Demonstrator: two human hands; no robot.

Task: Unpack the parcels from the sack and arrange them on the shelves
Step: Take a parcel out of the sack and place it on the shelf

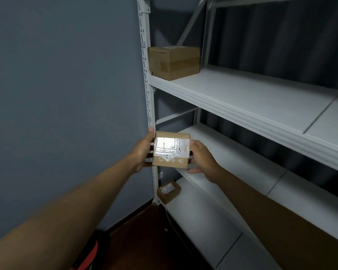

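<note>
A small brown cardboard parcel [171,150] with shiny clear tape and a label on top is held between both my hands. My left hand [142,152] grips its left side, thumb up along the edge. My right hand [200,159] grips its right side, fingers curled under. The parcel hovers at the left front corner of the middle shelf [232,164] of a white metal rack. A larger brown box [174,62] stands at the left end of the upper shelf [242,98]. Another small labelled parcel [168,191] lies at the left end of the lowest shelf [199,221].
The rack's perforated white upright [147,90] stands just behind my left hand, against a grey-blue wall [66,94]. A dark curtain hangs behind the shelves. Dark reddish floor [144,230] lies below, with a red and black object [90,256] at the bottom left.
</note>
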